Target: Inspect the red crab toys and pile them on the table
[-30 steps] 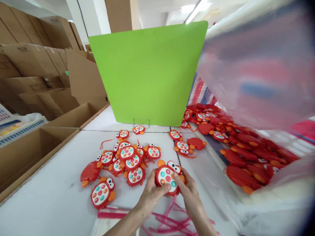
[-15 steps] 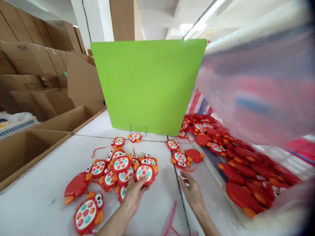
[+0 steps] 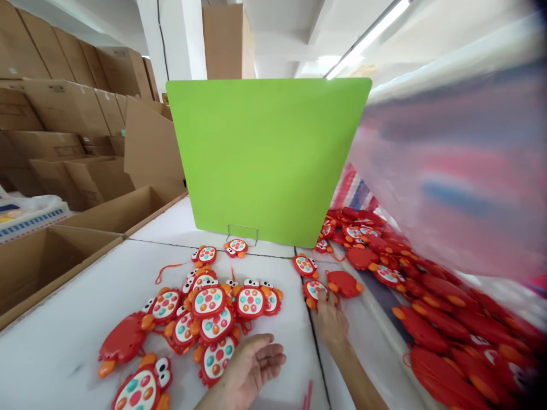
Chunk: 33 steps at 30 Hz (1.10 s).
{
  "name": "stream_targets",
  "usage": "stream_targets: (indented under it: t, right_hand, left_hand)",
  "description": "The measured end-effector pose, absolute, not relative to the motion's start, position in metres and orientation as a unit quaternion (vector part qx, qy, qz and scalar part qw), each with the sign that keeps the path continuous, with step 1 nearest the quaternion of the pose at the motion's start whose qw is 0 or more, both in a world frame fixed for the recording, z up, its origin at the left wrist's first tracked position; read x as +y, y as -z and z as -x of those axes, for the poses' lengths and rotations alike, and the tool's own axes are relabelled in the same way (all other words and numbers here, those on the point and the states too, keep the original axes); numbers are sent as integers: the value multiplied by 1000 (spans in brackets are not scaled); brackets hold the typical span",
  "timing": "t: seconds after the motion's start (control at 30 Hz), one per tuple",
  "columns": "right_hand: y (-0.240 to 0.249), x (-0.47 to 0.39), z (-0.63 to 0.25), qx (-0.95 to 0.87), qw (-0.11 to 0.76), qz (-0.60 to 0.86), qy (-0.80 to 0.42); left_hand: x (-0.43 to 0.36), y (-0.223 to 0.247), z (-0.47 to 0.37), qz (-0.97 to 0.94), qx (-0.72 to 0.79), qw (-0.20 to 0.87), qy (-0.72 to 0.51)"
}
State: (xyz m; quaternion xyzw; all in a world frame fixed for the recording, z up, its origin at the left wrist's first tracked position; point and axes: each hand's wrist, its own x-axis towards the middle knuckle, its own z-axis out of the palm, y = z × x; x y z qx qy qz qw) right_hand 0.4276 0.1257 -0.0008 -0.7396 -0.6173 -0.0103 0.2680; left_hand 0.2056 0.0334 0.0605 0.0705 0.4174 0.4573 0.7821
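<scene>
Several red and orange crab toys with coloured buttons lie in a cluster on the white table. My left hand lies palm up and open at the near edge of this cluster, holding nothing. One crab toy sits just beyond its fingers. My right hand reaches forward, its fingertips over the near side of another crab toy that lies on the table. Whether the fingers grip it is not visible. A face-down red crab lies right beside it.
A green board stands upright at the back of the table. A big pile of red crabs fills a clear plastic bag on the right. Open cardboard boxes line the left side. Pink strips show at the near edge.
Both hands held one crab toy. My left hand set it at the cluster's right side and pulled back open. My right hand moved forward onto a crab farther right.
</scene>
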Motion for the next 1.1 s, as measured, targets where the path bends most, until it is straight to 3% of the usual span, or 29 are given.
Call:
stream_targets:
  t: [0.47, 0.6, 0.73, 0.87, 1.1]
  right_hand:
    - [-25, -17, -399, -788, 388, 478, 6]
    - [-32, -34, -387, -737, 440, 506, -85]
    - [-52, -28, -379, -536, 551, 567, -296]
    - [-72, -18, -370, -444, 553, 546, -447]
    - [-82, -27, -371, -456, 523, 579, -428]
  left_hand:
    - [26, -69, -226, -269, 392, 790, -387]
    - [17, -71, -219, -289, 449, 740, -410]
    - [10, -75, -217, -367, 431, 708, -421]
    - [2, -78, -218, -405, 436, 691, -409]
    - [-10, -85, -207, -499, 398, 680, -361]
